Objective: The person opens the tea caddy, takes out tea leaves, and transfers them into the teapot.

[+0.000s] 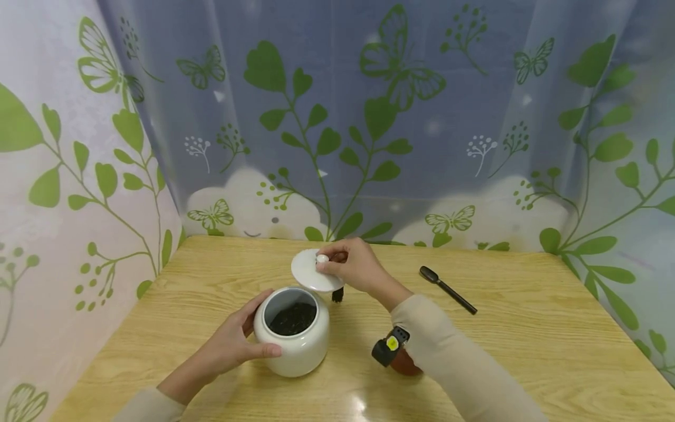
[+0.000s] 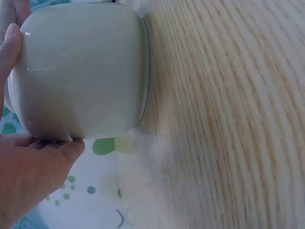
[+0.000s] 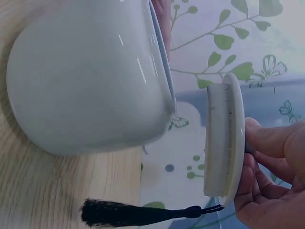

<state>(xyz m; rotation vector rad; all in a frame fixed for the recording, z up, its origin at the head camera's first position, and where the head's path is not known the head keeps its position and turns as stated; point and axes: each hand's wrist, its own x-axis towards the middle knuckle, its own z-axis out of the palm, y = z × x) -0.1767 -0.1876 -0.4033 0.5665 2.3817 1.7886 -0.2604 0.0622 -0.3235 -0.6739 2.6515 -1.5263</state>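
A round white ceramic jar (image 1: 295, 360) stands upright on the table, its mouth uncovered and dark dried leaves (image 1: 292, 319) inside. My left hand (image 1: 237, 340) grips it from the left side, thumb at the front and fingers around the far side. Just above and behind the jar's rim, my right hand (image 1: 353, 264) pinches the knob of the white lid (image 1: 311, 272). In the right wrist view the lid (image 3: 224, 143) hangs apart from the jar (image 3: 90, 81), and a black tassel (image 3: 138, 213) dangles from the lid.
To the right on the wooden table (image 1: 527, 351) lies a black long-handled spoon (image 1: 448, 290). A reddish-brown object (image 1: 405, 364) sits beneath my right wrist, mostly hidden by the sleeve and a black wrist strap (image 1: 387, 349). A patterned curtain (image 1: 337, 117) hangs behind the table.
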